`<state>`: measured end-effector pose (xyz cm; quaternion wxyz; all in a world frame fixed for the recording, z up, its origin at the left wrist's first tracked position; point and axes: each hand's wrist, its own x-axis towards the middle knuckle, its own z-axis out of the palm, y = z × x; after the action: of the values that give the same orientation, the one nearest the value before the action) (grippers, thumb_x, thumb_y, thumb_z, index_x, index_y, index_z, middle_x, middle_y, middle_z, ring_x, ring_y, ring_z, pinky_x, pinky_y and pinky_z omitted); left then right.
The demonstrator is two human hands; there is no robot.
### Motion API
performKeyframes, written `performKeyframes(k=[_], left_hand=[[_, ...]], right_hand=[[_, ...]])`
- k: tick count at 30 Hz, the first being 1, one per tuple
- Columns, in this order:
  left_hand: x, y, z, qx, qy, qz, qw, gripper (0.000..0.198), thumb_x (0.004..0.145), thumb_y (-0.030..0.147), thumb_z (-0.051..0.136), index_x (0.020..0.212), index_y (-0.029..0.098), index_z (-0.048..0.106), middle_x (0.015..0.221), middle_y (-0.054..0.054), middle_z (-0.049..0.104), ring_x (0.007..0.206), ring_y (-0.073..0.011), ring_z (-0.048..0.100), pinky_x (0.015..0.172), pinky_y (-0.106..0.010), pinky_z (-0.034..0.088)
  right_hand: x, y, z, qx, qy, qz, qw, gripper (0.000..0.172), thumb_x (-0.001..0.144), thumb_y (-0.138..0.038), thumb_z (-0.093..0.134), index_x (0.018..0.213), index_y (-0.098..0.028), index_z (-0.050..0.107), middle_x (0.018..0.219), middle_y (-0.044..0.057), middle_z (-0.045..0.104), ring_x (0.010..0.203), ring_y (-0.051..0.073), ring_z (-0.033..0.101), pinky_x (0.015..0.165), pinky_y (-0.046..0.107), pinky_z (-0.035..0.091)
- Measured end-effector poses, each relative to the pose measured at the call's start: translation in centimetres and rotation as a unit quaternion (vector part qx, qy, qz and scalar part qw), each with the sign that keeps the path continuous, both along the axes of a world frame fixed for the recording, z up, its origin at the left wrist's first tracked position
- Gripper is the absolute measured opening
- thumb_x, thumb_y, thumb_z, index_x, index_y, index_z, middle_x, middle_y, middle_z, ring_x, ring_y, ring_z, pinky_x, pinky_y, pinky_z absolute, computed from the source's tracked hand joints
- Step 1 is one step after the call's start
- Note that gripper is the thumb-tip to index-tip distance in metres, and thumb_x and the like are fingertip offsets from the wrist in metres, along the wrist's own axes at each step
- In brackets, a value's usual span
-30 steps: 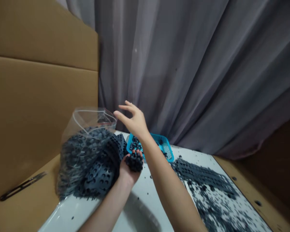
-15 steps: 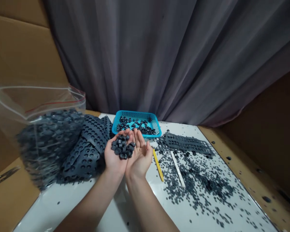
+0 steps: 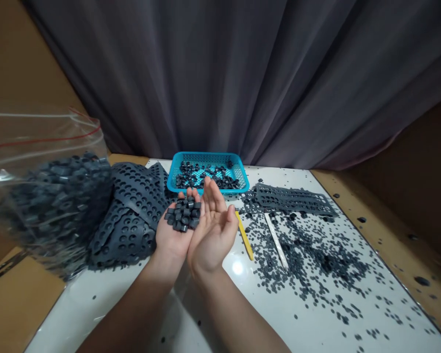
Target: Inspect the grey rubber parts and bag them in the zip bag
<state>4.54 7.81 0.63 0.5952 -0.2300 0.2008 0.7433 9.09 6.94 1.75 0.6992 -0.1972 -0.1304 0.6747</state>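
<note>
A heap of small dark grey cylindrical pieces [image 3: 183, 214] rests in the cupped palm of my left hand [image 3: 172, 242]. Pressed against its side is my right hand [image 3: 212, 239], palm up, fingers stretched out, with its own palm bare. Both hands are above the white table, just in front of a blue plastic basket [image 3: 208, 190] that has similar dark pieces scattered in it. To the left, a clear zip bag [image 3: 55, 196] bulges with many more of these grey pieces.
Perforated dark rubber sheets [image 3: 132, 211] are piled left of my hands. At right lie a yellow stick [image 3: 244, 236], a white stick [image 3: 276, 241], a punched-out strip [image 3: 296, 200] and many scattered dark discs [image 3: 327, 262]. A grey curtain [image 3: 206, 78] hangs behind.
My right hand has turned a little, its fingers rising beside the left hand. The pieces sit more to the left palm's side. The view has shifted slightly, with the bag further left.
</note>
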Motion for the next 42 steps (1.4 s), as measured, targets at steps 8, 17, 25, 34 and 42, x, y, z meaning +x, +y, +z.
performKeyframes(k=[8, 17, 25, 34, 42], left_hand=[[-0.2, -0.3, -0.1, 0.010, 0.001, -0.011, 1.000, 0.039, 0.088, 0.014, 0.023, 0.071, 0.014, 0.058, 0.076, -0.008, 0.069, 0.080, -0.0167, 0.067, 0.067, -0.029, 0.056], [0.0, -0.6, 0.2, 0.005, 0.074, -0.011, 0.997, 0.042, 0.085, 0.010, 0.020, 0.092, 0.014, 0.061, 0.087, -0.008, 0.069, 0.090, -0.0160, 0.065, 0.078, -0.031, 0.053], [-0.6, -0.1, -0.3, -0.009, 0.071, -0.008, 0.997, 0.035, 0.084, 0.010, 0.025, 0.078, 0.013, 0.059, 0.088, -0.010, 0.068, 0.085, -0.0169, 0.066, 0.074, -0.033, 0.053], [-0.7, 0.8, -1.5, -0.029, 0.092, -0.009, 0.995, 0.029, 0.087, 0.013, 0.029, 0.073, 0.014, 0.054, 0.077, -0.008, 0.065, 0.068, -0.0130, 0.065, 0.063, -0.025, 0.053], [-0.6, 1.0, -1.9, -0.030, 0.108, -0.012, 0.994, 0.031, 0.088, 0.015, 0.029, 0.096, 0.014, 0.059, 0.085, -0.007, 0.067, 0.069, -0.0135, 0.065, 0.067, -0.027, 0.051]], right_hand=[[0.3, -0.3, 0.0, 0.033, 0.010, -0.003, 0.999, 0.047, 0.086, -0.040, 0.027, 0.104, -0.015, 0.063, 0.118, 0.010, 0.061, 0.102, 0.018, 0.061, 0.100, 0.044, 0.038], [0.7, -0.5, 0.1, 0.045, 0.007, -0.002, 0.999, 0.048, 0.086, -0.040, 0.025, 0.108, -0.017, 0.062, 0.122, 0.009, 0.059, 0.107, 0.018, 0.058, 0.102, 0.045, 0.036], [0.2, 0.0, -0.9, -0.041, 0.001, 0.017, 0.999, 0.042, 0.082, -0.034, 0.030, 0.105, -0.014, 0.060, 0.120, 0.009, 0.061, 0.106, 0.016, 0.060, 0.101, 0.041, 0.039], [0.7, 1.8, -2.2, -0.202, 0.001, 0.080, 0.976, 0.051, 0.078, -0.035, 0.029, 0.114, -0.006, 0.052, 0.125, 0.015, 0.055, 0.111, 0.016, 0.056, 0.104, 0.032, 0.035], [0.8, 2.0, -2.5, -0.218, 0.019, 0.092, 0.971, 0.053, 0.076, -0.034, 0.033, 0.117, -0.003, 0.050, 0.125, 0.018, 0.054, 0.109, 0.017, 0.057, 0.102, 0.031, 0.037]])
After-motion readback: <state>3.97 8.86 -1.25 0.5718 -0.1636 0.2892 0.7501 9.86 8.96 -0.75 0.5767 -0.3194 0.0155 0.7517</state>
